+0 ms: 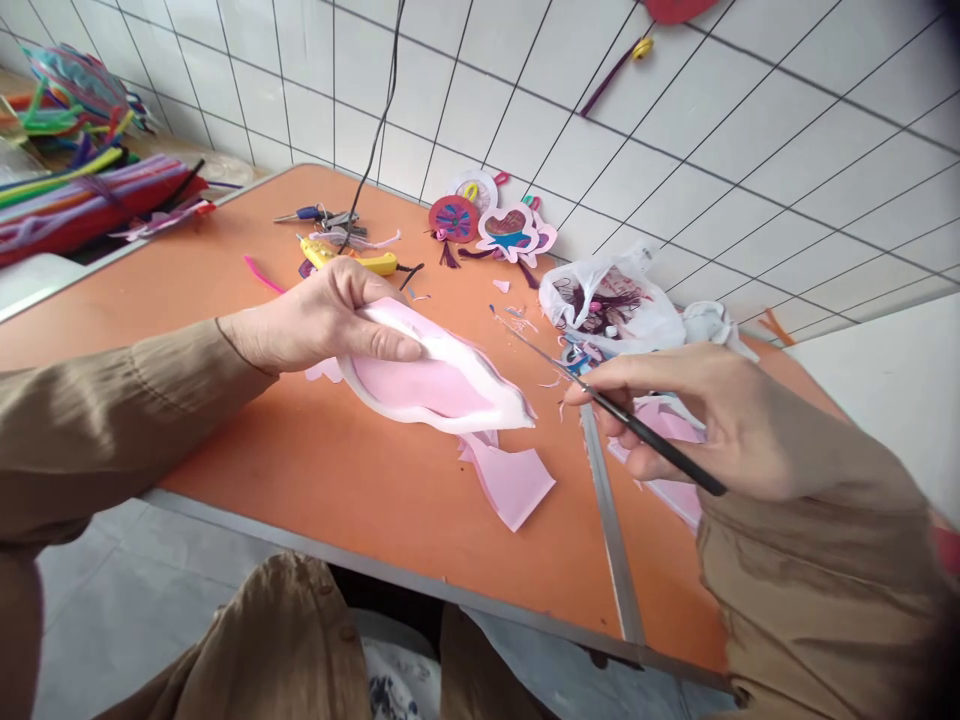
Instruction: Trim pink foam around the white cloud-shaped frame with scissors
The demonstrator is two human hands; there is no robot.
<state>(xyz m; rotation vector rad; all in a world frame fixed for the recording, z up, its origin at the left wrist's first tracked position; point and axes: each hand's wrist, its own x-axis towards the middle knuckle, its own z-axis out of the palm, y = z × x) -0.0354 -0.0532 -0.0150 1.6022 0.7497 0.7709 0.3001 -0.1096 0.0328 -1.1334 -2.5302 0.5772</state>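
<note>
My left hand [322,325] pinches a pink-and-white cutout [427,385], thumb on top, above the table. The cutout has a curved white border around a pink middle, and its exact material is hard to tell. In my right hand [705,415] is a pair of scissors [645,435], seen nearly edge-on, with black handles and thin metal blades. The blades point up and left, apart from the cutout. Below the cutout, a pink scrap [514,480] rests on the table. More pink sheets [675,490] lie partly hidden under my right hand.
On the orange table [337,480] are a yellow glue gun [367,262], keys [337,220], finished paper ornaments [510,230] and a plastic bag [645,300] holding dark tassels. Small trimmings lie around. Colourful pipe cleaners [82,205] are at left; a tiled wall [465,90] stands behind.
</note>
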